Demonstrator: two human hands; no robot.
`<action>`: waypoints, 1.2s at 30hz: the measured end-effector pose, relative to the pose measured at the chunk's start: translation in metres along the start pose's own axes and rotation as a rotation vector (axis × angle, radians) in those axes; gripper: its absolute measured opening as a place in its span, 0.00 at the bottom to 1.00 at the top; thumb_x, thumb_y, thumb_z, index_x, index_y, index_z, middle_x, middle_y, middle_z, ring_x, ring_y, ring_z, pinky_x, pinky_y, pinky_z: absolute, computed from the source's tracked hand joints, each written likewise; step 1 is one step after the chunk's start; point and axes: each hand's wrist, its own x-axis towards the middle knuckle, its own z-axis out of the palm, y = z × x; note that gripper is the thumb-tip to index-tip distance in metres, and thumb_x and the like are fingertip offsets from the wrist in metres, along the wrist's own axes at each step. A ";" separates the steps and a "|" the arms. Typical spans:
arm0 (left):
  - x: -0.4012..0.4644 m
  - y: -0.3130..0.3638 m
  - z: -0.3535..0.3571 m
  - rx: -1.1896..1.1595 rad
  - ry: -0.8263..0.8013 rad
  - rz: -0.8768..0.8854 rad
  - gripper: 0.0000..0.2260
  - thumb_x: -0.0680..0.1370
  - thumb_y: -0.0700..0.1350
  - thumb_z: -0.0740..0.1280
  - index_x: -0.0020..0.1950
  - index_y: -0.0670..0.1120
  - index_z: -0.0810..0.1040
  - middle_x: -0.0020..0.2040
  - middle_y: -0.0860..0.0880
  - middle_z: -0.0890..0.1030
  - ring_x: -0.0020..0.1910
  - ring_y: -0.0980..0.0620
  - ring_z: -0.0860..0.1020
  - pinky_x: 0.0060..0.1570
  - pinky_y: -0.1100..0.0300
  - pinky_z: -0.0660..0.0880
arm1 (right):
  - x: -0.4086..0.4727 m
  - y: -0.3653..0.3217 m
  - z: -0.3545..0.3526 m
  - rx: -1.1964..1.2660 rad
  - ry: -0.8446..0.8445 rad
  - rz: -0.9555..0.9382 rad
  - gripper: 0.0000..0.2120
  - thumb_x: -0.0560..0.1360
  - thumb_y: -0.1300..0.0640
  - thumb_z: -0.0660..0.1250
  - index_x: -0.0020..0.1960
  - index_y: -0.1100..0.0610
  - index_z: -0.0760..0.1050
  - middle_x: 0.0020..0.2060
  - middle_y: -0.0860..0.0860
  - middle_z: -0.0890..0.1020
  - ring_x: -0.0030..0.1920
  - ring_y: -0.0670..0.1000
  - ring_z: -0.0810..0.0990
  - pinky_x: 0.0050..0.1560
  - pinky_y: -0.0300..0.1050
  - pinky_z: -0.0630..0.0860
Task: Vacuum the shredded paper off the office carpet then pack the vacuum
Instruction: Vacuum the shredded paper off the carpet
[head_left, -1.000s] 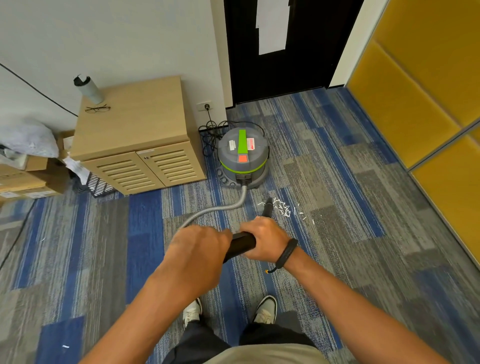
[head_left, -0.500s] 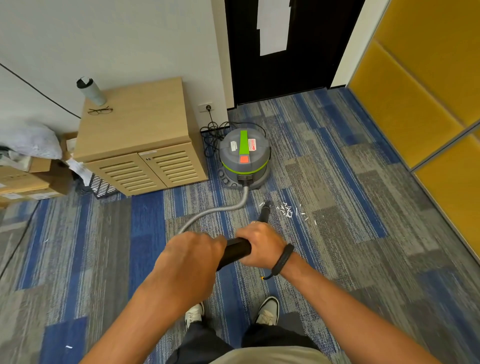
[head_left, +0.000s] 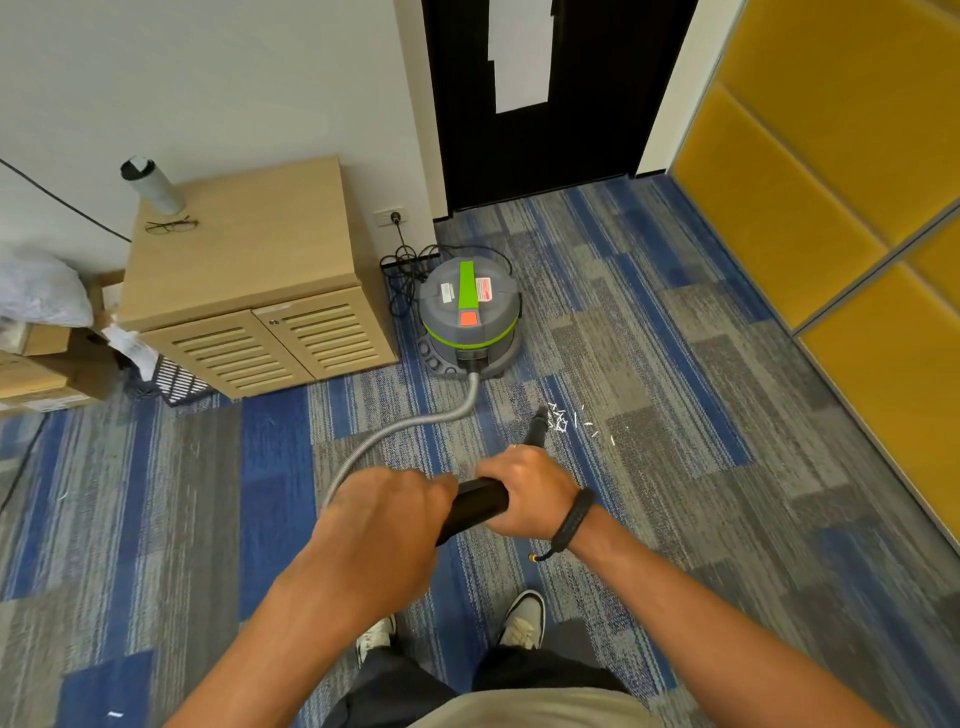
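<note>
one vacuum (head_left: 470, 317), one cabinet (head_left: 249, 270), two shoes (head_left: 524, 618)

Striped carpet (head_left: 675, 467) carries vacuum (head_left: 470, 317), shredded paper (head_left: 563, 420), wooden cabinet (head_left: 249, 291), boxes (head_left: 36, 374).

Matt woven carpet (head_left: 675, 493); ribbed metallic hose (head_left: 415, 423).

The labels on the vacuum (head_left: 470, 317) are too small to read.
</note>
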 end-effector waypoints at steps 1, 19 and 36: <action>0.003 0.003 0.000 -0.008 0.000 0.010 0.15 0.80 0.49 0.65 0.66 0.53 0.71 0.48 0.53 0.80 0.41 0.51 0.81 0.40 0.56 0.80 | -0.003 0.002 -0.003 -0.004 0.004 0.007 0.07 0.68 0.55 0.73 0.38 0.52 0.74 0.30 0.45 0.76 0.31 0.46 0.74 0.35 0.49 0.79; 0.043 0.026 0.002 -0.017 0.035 0.084 0.16 0.79 0.48 0.67 0.66 0.52 0.72 0.47 0.52 0.81 0.41 0.52 0.81 0.41 0.55 0.81 | -0.025 0.030 -0.025 -0.018 0.033 0.114 0.09 0.69 0.48 0.63 0.37 0.52 0.75 0.29 0.46 0.78 0.30 0.48 0.77 0.36 0.48 0.79; 0.005 -0.002 -0.005 -0.008 0.032 0.081 0.21 0.80 0.51 0.66 0.72 0.57 0.67 0.55 0.54 0.80 0.48 0.52 0.81 0.45 0.58 0.79 | -0.013 -0.006 0.003 0.027 0.054 0.062 0.05 0.69 0.54 0.70 0.39 0.54 0.75 0.30 0.47 0.78 0.31 0.49 0.77 0.36 0.51 0.80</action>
